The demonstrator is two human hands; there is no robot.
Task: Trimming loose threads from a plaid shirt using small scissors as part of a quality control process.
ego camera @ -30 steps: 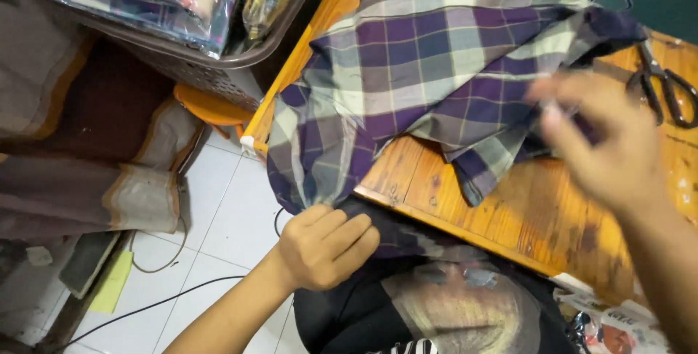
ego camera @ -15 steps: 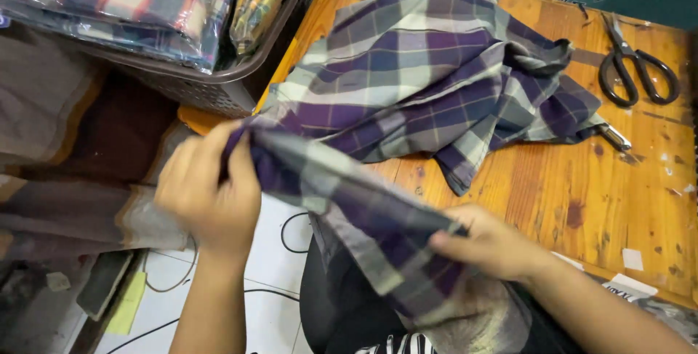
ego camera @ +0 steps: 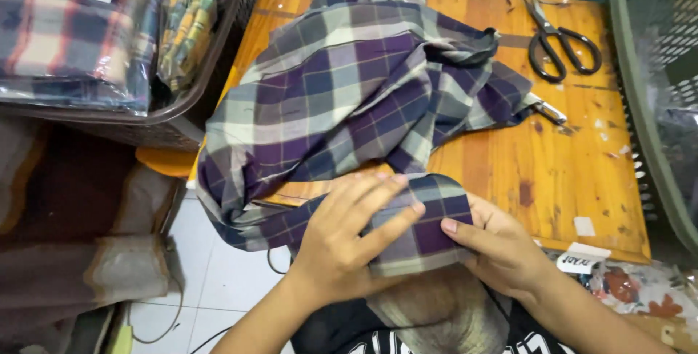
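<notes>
A purple, grey and white plaid cloth (ego camera: 349, 99) lies bunched over a low wooden table (ego camera: 567, 158), with its near end hanging off the front edge. My left hand (ego camera: 349, 241) lies flat on that near end, fingers spread, pressing it down. My right hand (ego camera: 494, 248) grips the same fold from the right, thumb on top of the cloth. Both hands sit at the table's front edge, above my lap.
Black-handled scissors (ego camera: 556, 38) lie on the table's far right, a small metal tool (ego camera: 545, 110) beside the cloth. A dark basket (ego camera: 182, 118) of wrapped plaid fabrics stands on the left, a green mesh basket (ego camera: 654, 107) on the right. White floor tiles (ego camera: 218, 281) show below.
The cloth end I held up in the air with both hands has come down to the table's front edge. My hands have closed in together and now press on the fold.
</notes>
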